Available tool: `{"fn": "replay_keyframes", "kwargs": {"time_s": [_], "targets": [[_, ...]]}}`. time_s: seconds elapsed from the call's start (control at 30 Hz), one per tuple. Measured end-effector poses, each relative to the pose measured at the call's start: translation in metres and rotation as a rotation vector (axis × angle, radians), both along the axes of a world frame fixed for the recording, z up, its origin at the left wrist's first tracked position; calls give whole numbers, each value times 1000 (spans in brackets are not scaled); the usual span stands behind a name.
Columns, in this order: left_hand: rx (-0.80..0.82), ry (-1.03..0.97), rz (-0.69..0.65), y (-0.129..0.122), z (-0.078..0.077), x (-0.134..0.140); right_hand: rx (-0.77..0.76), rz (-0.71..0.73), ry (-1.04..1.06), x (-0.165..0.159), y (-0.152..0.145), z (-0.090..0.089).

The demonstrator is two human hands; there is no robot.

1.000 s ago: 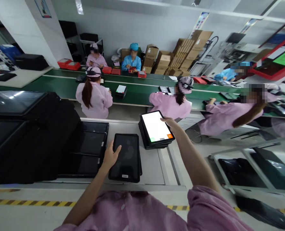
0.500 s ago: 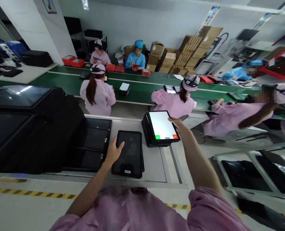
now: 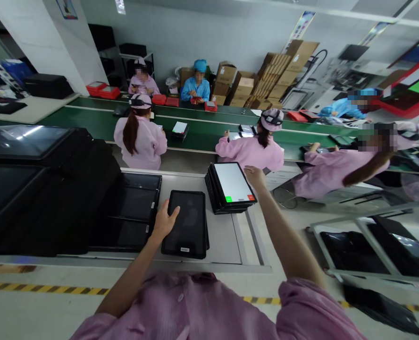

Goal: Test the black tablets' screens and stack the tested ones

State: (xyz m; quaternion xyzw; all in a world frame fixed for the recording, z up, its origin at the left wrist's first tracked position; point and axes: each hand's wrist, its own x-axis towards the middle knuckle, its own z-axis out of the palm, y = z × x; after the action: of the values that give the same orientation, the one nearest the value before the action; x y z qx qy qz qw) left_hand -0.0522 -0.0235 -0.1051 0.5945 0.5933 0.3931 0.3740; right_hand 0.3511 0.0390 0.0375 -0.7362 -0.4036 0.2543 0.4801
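Note:
My left hand (image 3: 165,221) grips the left edge of a dark-screened tablet (image 3: 185,225), with its thumb over the screen. Part of another dark tablet shows beneath its right side. To the right, a lit tablet (image 3: 230,182) with a white screen and green and red corner squares lies on top of a stack of black tablets (image 3: 212,191). My right hand (image 3: 255,178) is at the right edge of that stack, its fingers curled together. No thumb lies over the lit screen, and whether the fingertips touch the tablet's edge is hard to see.
More black tablets (image 3: 137,203) lie left of my left hand on the grey table (image 3: 225,238), beside a large black pile (image 3: 71,189). Several co-workers sit along a green conveyor bench (image 3: 198,139) ahead. A wheeled cart (image 3: 354,222) with dark items stands at right.
The lit tablet has shifted left, more in line with the stack. My right thumb has come off its screen. My left hand keeps its hold on the dark tablet. The view has turned slightly.

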Motion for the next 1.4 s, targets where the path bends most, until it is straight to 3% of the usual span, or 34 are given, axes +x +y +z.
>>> {"fn": "replay_keyframes", "kwargs": {"time_s": [0.1,0.23,0.33,0.4,0.67,1.07,1.4], "targets": [[-55,-43,17,1,-2,0,113,147,-53,-51,-41,-21],[-46,-152,27,1,-8,-1,268,348,-5,-138,-92,-89],[13,-219,34,1,-9,-1,281,330,79,-182,-107,-130],[6,-262,45,2,-7,0,274,255,99,-195,-109,-143],[-34,-397,60,3,-2,0,299,148,4,-197,-111,-145],[-91,-469,124,5,-11,-5,269,158,199,-200,-116,-136],[-269,-699,187,-56,-21,-18,276,150,303,-211,-173,-147]]}}
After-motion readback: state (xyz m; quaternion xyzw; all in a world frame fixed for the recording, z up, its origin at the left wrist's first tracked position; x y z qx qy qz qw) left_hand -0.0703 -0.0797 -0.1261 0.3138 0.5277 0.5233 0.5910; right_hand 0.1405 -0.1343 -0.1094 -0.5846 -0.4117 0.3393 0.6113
